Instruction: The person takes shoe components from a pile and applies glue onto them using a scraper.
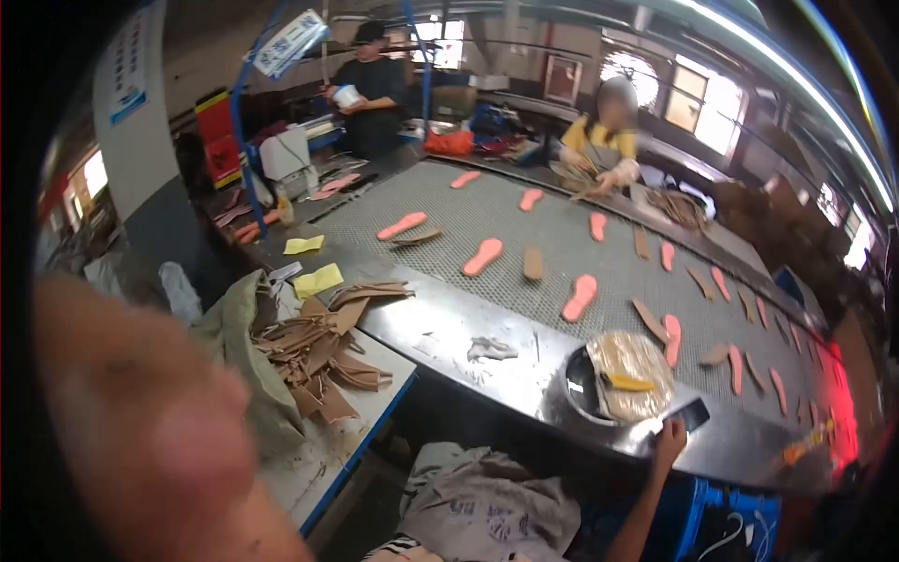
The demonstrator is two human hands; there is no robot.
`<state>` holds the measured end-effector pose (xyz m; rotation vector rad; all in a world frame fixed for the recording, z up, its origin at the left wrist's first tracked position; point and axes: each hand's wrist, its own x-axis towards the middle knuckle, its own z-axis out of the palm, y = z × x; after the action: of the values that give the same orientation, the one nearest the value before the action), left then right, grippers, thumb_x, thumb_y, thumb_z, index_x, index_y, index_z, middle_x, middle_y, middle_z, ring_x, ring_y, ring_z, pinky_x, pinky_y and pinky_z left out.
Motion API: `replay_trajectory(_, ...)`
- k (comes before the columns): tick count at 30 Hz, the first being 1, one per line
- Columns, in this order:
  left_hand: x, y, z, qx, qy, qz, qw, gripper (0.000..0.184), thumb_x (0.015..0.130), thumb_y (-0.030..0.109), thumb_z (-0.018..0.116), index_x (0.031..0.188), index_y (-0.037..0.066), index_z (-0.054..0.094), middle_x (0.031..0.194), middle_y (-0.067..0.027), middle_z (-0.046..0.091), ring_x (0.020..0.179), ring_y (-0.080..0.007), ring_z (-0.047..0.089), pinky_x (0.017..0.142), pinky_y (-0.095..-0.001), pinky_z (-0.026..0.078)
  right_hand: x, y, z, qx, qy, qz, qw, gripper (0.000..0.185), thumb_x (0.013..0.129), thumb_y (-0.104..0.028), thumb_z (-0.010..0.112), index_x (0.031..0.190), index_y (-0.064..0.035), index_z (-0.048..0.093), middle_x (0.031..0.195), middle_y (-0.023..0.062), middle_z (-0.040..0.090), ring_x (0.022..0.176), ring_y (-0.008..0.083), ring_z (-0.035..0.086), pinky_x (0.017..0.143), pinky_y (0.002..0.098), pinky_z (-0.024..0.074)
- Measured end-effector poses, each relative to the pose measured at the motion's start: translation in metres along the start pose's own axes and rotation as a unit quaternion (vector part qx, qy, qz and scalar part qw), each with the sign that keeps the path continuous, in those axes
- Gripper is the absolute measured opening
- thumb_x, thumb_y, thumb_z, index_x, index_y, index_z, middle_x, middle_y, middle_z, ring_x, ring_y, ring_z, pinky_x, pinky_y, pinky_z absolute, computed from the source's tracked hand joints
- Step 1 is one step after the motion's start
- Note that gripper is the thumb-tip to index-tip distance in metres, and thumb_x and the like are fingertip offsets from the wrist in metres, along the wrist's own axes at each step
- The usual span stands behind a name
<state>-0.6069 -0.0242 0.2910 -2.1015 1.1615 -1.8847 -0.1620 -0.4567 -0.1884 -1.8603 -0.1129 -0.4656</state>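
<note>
My left hand (154, 412) is very close to the camera at the left, large and blurred; its fingers cannot be made out. At the metal table's front edge, my right hand (670, 440) grips a dark phone (691, 415). Just left of the phone is a round metal pot (573, 384) with a plastic-wrapped lid (637, 361) and a yellow-handled tool (629, 382) on top. Pink insole pieces (581, 297) and brown pieces (533, 264) lie spread over the mesh conveyor (449, 225).
Brown strips (318, 351) are heaped beside a green cloth sack (239, 347) on the left side table. Yellow papers (318, 280) lie near them. Across the conveyor a co-worker (604, 140) handles brown strips; another person (370, 89) holds a white container. A blue crate (726, 506) stands below right.
</note>
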Motion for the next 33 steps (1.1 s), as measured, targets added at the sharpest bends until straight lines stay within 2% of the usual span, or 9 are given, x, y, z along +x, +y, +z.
replay_trajectory(4,-0.040,0.016,-0.032,0.048,-0.077,-0.162,0.983,0.044,0.086,0.016,0.068,0.125,0.005,0.050,0.098,-0.0153,0.057,0.078,-0.0264,0.056,0.062,-0.0372,0.049,0.011,-0.007,-0.001,-0.044,-0.074,0.010,0.996,0.014,0.090,-0.009,0.063,0.080,0.0005,0.063,0.069,0.0043,0.059,0.065,0.0100,0.052,0.060,0.0283,0.0432)
replay_trajectory(7,-0.130,0.041,-0.016,0.017,-0.263,-0.418,0.870,0.013,0.082,0.006,0.065,0.094,0.007,0.060,0.091,-0.0138,0.060,0.073,-0.0289,0.057,0.072,-0.0407,0.047,0.012,-0.018,-0.004,-0.048,-0.103,0.009,0.993,0.020,0.092,-0.011,0.060,0.075,0.0007,0.059,0.067,0.0039,0.057,0.063,0.0102,0.051,0.059,0.0297,0.0422)
replay_trajectory(8,-0.181,0.056,0.004,0.009,-0.247,-0.399,0.883,0.005,0.083,0.008,0.066,0.082,0.007,0.061,0.086,-0.0110,0.061,0.072,-0.0302,0.058,0.070,-0.0392,0.048,0.011,-0.023,-0.003,-0.053,-0.098,-0.017,0.994,0.022,0.092,-0.011,0.060,0.074,0.0007,0.058,0.066,0.0040,0.056,0.062,0.0102,0.050,0.059,0.0301,0.0417)
replay_trajectory(9,-0.234,0.078,0.010,0.005,-0.353,-0.355,0.866,0.012,0.083,0.011,0.069,0.076,0.008,0.060,0.077,-0.0086,0.058,0.070,-0.0270,0.058,0.069,-0.0380,0.047,0.012,-0.024,-0.003,-0.075,-0.100,-0.041,0.991,0.023,0.093,-0.011,0.060,0.074,0.0007,0.057,0.066,0.0040,0.055,0.062,0.0103,0.050,0.058,0.0305,0.0413)
replay_trajectory(12,-0.311,0.145,-0.003,-0.018,-0.512,-0.339,0.789,0.015,0.086,0.019,0.070,0.084,0.009,0.060,0.082,-0.0071,0.057,0.081,-0.0249,0.060,0.073,-0.0384,0.045,0.001,-0.041,-0.002,-0.134,-0.124,-0.105,0.978,0.022,0.092,-0.010,0.063,0.076,0.0043,0.056,0.062,0.0099,0.054,0.059,0.0155,0.052,0.057,0.0351,0.0404)
replay_trajectory(15,-0.343,0.177,-0.025,0.011,-0.507,-0.427,0.749,0.019,0.083,0.017,0.069,0.097,0.007,0.060,0.097,-0.0121,0.057,0.093,-0.0292,0.057,0.080,-0.0424,0.044,-0.006,-0.046,-0.001,-0.247,-0.166,-0.182,0.937,0.018,0.088,-0.012,0.067,0.081,0.0043,0.061,0.069,0.0219,0.062,0.061,0.0384,0.059,0.058,0.0461,0.0429)
replay_trajectory(22,-0.375,0.203,-0.055,-0.009,-0.501,-0.489,0.714,0.027,0.077,0.018,0.070,0.098,0.006,0.059,0.096,-0.0142,0.053,0.091,-0.0325,0.054,0.081,-0.0442,0.043,-0.012,-0.075,-0.003,-0.311,-0.244,-0.281,0.875,0.017,0.085,-0.013,0.065,0.077,0.0007,0.060,0.070,0.0220,0.060,0.066,0.0429,0.060,0.062,0.0518,0.0430)
replay_trajectory(26,-0.376,0.203,-0.056,-0.009,-0.501,-0.512,0.698,0.026,0.077,0.022,0.069,0.094,0.006,0.058,0.092,-0.0140,0.053,0.089,-0.0321,0.053,0.080,-0.0441,0.043,-0.014,-0.088,-0.003,-0.287,-0.260,-0.291,0.875,0.015,0.081,-0.012,0.062,0.079,0.0020,0.059,0.090,0.0240,0.061,0.085,0.0436,0.059,0.073,0.0523,0.0443)
replay_trajectory(33,-0.379,0.197,-0.051,-0.009,-0.507,-0.512,0.694,0.026,0.074,0.024,0.069,0.090,0.006,0.058,0.091,-0.0137,0.053,0.087,-0.0316,0.054,0.079,-0.0436,0.043,-0.005,-0.091,0.001,-0.275,-0.323,-0.280,0.861,0.033,0.084,-0.012,0.060,0.113,0.0026,0.063,0.107,0.0255,0.059,0.101,0.0465,0.054,0.088,0.0525,0.0431)
